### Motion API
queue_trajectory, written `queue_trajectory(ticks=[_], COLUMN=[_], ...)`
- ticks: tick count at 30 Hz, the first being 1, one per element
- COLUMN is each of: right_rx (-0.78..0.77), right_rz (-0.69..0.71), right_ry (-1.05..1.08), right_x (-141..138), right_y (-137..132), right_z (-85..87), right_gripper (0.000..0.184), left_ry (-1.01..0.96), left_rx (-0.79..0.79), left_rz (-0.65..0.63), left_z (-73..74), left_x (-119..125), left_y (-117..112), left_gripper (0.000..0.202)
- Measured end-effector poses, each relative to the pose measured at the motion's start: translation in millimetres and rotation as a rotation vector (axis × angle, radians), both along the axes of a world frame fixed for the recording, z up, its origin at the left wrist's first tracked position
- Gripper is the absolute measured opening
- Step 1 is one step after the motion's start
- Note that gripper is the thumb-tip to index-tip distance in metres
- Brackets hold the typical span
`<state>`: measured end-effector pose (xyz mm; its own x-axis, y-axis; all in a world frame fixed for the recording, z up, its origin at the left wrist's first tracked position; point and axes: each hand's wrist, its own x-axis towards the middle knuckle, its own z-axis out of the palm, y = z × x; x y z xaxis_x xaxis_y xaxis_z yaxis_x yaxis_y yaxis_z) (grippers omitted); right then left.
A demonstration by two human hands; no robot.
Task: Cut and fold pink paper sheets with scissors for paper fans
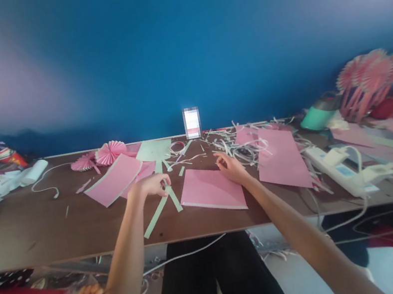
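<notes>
Left hand (149, 187) pinching tight on pale green paper strips (156, 217), and those strips fan out diagonally toward the near edge of the tabletop (36, 231)! Right hand (231, 168) empty, fingers loosely half-curled, right at the far right corner of a pink paper sheet (210, 190)!

Tabletop (25, 233): smooth wood | sheets (211, 190): matt pink paper | power strip (340, 167): white plastic

We can't read the blurred card (192, 123) by the wall, and the left hand (148, 187) hides the top of the green strip (174, 199).
</notes>
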<state>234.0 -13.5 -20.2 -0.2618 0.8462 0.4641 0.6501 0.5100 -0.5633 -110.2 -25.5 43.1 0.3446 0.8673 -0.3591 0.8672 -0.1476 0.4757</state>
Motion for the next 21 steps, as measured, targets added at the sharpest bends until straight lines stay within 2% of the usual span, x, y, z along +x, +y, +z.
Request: queue_trajectory(ticks=[4, 7, 9, 13, 16, 18, 21], right_rx=[-0.006, -0.013, -0.019, -0.003, -0.042, -0.129, -0.273], right_rz=[0.000, 0.000, -0.010, -0.055, -0.040, -0.001, 0.021], right_ry=[0.038, 0.057, 0.071, 0.156, 0.284, 0.400, 0.586], right_x=[1.0, 1.7, 2.3, 3.9, 4.2, 4.0, 4.8], right_y=[1.5, 3.0, 4.1, 5.3, 4.2, 2.8, 0.9], right_z=[0.1, -0.4, -1.0, -0.7, 2.3, 5.6, 11.3], right_gripper=[0.038, 0.037, 0.037, 0.032, 0.029, 0.032, 0.038], left_ry=[-0.019, -0.135, -0.242, -0.534, -0.708, -0.827, -0.891], left_rx=[-0.023, -0.052, -0.060, -0.076, -0.041, 0.041, 0.097], left_rz=[-0.030, -0.022, -0.013, -0.025, 0.031, 0.108, 0.188], left_z=[-8.3, -6.5, 2.6, 29.7, 38.3, 33.2, 13.9], left_x=[2.7, 2.8, 4.5, 16.4, 35.7, 53.8, 83.8], left_y=[5.2, 6.2, 2.7, -5.8, -1.3, 8.8, 28.3], left_gripper=[0.025, 0.021, 0.023, 0.028, 0.031, 0.031, 0.030])
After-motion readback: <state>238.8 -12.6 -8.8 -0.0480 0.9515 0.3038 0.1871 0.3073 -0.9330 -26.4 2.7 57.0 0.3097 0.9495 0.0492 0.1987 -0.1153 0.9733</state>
